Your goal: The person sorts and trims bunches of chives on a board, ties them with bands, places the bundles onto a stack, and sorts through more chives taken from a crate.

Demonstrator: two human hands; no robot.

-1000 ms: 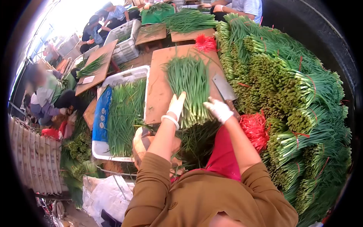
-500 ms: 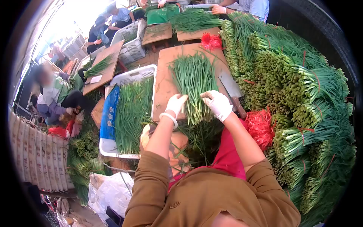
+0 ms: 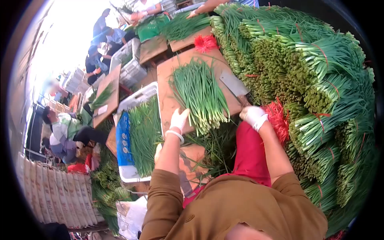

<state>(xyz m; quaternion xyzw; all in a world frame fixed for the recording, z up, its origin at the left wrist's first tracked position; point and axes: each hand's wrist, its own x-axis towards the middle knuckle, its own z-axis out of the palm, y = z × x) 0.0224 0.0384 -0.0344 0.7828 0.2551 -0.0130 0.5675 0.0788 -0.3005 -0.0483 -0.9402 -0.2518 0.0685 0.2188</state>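
A loose pile of green stalks with pale ends (image 3: 200,94) lies on a wooden board (image 3: 166,102) in front of me. My left hand (image 3: 179,119), in a white glove, touches the left side of the pale ends with its fingers apart. At the board's right edge, my gloved right hand (image 3: 253,116) has its fingers curled round the lower end of the handle of a cleaver (image 3: 234,83). The cleaver's blade lies flat on the board, right of the stalks.
Left of the board stands a white crate (image 3: 127,174) holding loose greens. Bundles tied with red (image 3: 288,76) are piled high on the right. Red strands (image 3: 276,120) lie beside my right hand, and a red bunch (image 3: 206,43) sits atop the board. Other people work behind and left.
My right hand has left the stalks and moved right to the cleaver's handle. My left hand remains by the pale ends. The view has shifted, and the stalks now lie more slanted.
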